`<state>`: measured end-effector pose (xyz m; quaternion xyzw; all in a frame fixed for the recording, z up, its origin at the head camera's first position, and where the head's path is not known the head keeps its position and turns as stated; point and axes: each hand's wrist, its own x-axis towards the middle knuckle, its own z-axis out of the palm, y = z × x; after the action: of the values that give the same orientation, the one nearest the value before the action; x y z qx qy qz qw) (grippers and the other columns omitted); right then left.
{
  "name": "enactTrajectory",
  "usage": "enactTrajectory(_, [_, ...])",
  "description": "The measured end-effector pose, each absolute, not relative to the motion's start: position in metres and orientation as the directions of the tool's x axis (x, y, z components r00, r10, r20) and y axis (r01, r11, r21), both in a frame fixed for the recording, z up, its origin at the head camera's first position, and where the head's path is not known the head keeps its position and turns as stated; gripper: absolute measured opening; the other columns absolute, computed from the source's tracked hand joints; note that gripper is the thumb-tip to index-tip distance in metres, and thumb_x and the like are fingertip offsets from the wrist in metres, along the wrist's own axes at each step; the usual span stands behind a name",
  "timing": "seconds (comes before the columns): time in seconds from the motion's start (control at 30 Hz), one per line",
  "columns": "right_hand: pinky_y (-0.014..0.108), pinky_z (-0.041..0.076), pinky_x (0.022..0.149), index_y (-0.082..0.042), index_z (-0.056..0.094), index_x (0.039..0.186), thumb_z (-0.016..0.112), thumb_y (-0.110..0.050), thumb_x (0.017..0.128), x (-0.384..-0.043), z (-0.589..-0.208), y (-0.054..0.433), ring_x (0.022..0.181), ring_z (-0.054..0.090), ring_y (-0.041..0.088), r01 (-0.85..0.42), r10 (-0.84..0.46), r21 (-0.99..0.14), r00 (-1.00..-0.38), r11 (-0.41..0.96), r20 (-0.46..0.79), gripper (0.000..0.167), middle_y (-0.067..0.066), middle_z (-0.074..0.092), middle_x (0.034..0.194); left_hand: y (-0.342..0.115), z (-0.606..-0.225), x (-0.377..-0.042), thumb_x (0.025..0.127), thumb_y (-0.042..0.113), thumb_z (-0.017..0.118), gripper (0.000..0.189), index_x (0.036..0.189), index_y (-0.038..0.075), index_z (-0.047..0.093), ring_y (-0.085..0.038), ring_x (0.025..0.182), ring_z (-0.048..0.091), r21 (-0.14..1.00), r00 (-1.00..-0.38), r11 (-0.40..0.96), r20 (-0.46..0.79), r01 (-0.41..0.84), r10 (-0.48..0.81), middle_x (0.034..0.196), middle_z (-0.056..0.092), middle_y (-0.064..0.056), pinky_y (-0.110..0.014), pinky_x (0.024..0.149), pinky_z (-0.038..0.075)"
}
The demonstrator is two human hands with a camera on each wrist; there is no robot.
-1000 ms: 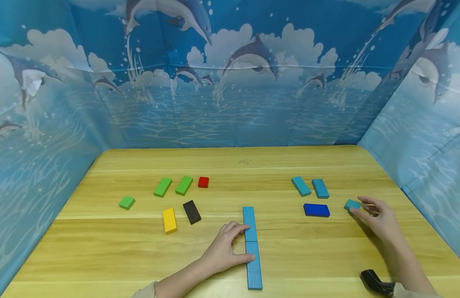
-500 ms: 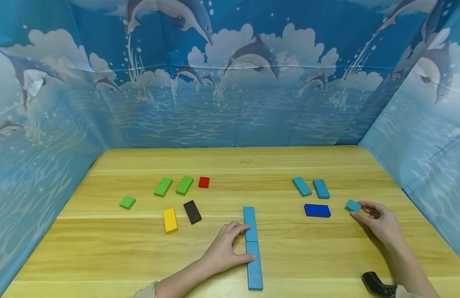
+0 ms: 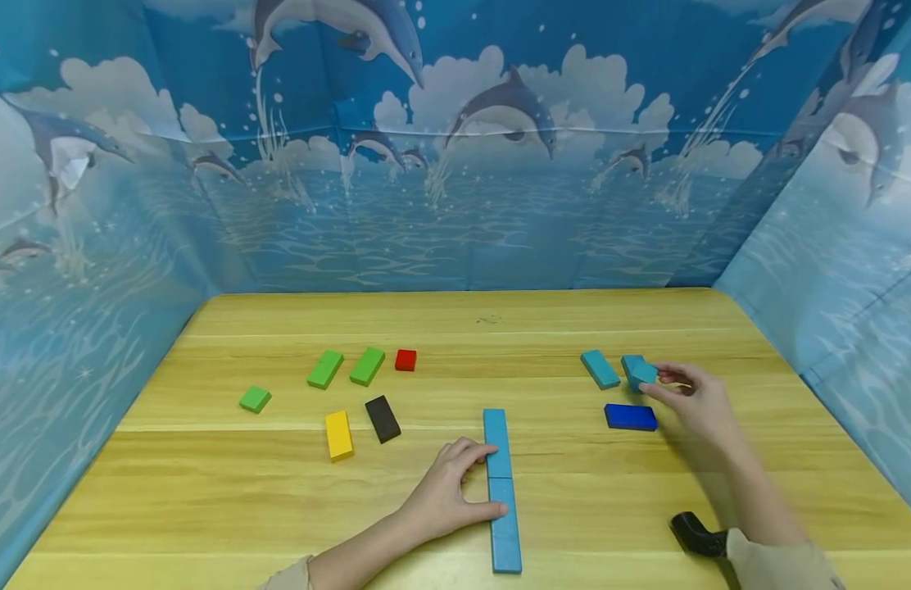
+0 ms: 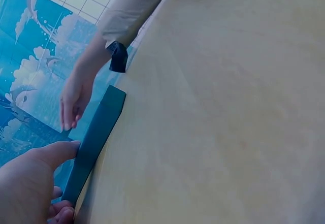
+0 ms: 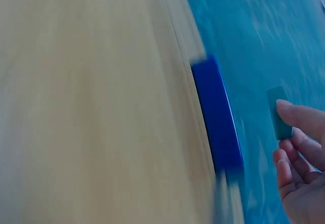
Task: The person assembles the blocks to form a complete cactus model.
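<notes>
My left hand (image 3: 448, 496) rests at a row of light blue wooden blocks (image 3: 505, 541) laid end to end. Its thumb lies on the nearer part and its index fingertip on the farther block (image 3: 495, 428). The left wrist view shows the row (image 4: 95, 137) from low at the side, thumb against it. Raised over the table at the right, my right hand (image 3: 702, 403) pinches a small light blue block (image 3: 644, 374) between thumb and fingers. It overlaps another light blue block (image 3: 630, 360) in the head view. In the right wrist view the pinched block (image 5: 279, 117) appears tilted.
A dark blue block (image 3: 631, 417) and a light blue one (image 3: 600, 369) lie near the right hand. Leftward are green blocks (image 3: 325, 369), a red block (image 3: 406, 360), a yellow block (image 3: 339, 435) and a black block (image 3: 382, 419). A dolphin-print curtain (image 3: 455, 205) borders the table.
My right hand has lifted the small light blue block from its spot at the right and carried it leftward, over the other blue blocks. The left hand has stayed in place.
</notes>
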<state>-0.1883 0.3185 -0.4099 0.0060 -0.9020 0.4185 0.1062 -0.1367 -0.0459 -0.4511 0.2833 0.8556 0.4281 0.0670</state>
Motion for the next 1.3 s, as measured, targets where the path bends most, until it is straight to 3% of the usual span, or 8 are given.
enactTrajectory(0.13, [0.010,0.042,0.070,0.002,0.055,0.120,0.065,-0.026,0.086,-0.205,-0.410,0.286,0.088,0.050,0.003,-0.151,-0.001,-0.767,-0.981,0.623,0.192,0.045,0.016,0.055,0.106,-0.046,-0.451,-0.137,0.074,0.044,0.072,0.066,0.129,0.014,0.051,-0.009,0.088,0.038,0.770,-0.828,0.472,0.128,0.430,0.546,0.111,0.050,0.005,-0.020,0.072,0.037])
enactTrajectory(0.27, [0.016,0.043,0.073,0.000,0.056,0.120,0.066,-0.026,0.084,-0.219,-0.413,0.255,0.093,0.052,0.020,-0.182,-0.074,-0.775,-0.982,0.605,0.172,0.045,0.015,0.055,0.106,-0.045,-0.450,-0.137,0.075,0.044,0.072,0.065,0.129,0.015,0.051,-0.009,0.088,0.038,0.772,-0.827,0.471,0.121,0.427,0.550,0.111,0.050,0.005,-0.020,0.072,0.037])
enactTrajectory(0.37, [0.024,0.045,0.075,-0.001,0.058,0.118,0.067,-0.022,0.083,-0.227,-0.417,0.232,0.093,0.053,0.025,-0.207,-0.126,-0.787,-0.978,0.581,0.165,0.042,0.015,0.056,0.104,-0.045,-0.449,-0.137,0.075,0.044,0.072,0.065,0.129,0.015,0.051,-0.009,0.088,0.038,0.771,-0.826,0.474,0.117,0.425,0.551,0.111,0.050,0.005,-0.020,0.073,0.037])
enactTrajectory(0.5, [0.031,0.045,0.076,-0.001,0.061,0.113,0.069,-0.016,0.082,-0.234,-0.423,0.203,0.090,0.053,0.026,-0.255,-0.201,-0.801,-0.964,0.541,0.171,0.036,0.014,0.057,0.100,-0.046,-0.449,-0.137,0.074,0.043,0.072,0.065,0.128,0.014,0.051,-0.009,0.088,0.038,0.770,-0.830,0.478,0.115,0.422,0.547,0.111,0.050,0.005,-0.020,0.072,0.037])
enactTrajectory(0.7, [0.028,0.044,0.069,0.002,0.063,0.108,0.072,-0.011,0.078,-0.235,-0.433,0.176,0.085,0.053,0.026,-0.299,-0.282,-0.821,-0.943,0.486,0.177,0.035,0.015,0.057,0.096,-0.046,-0.449,-0.137,0.074,0.044,0.072,0.065,0.128,0.015,0.051,-0.009,0.086,0.038,0.770,-0.831,0.477,0.121,0.423,0.543,0.111,0.050,0.006,-0.020,0.072,0.037])
enactTrajectory(1.3, [0.027,0.041,0.072,-0.002,0.063,0.108,0.072,-0.013,0.079,-0.238,-0.445,0.164,0.085,0.049,0.021,-0.306,-0.366,-0.824,-0.921,0.476,0.131,0.033,0.009,0.057,0.097,-0.046,-0.450,-0.138,0.075,0.044,0.072,0.064,0.128,0.015,0.052,-0.011,0.090,0.040,0.769,-0.828,0.471,0.132,0.432,0.544,0.113,0.051,0.005,-0.021,0.074,0.038])
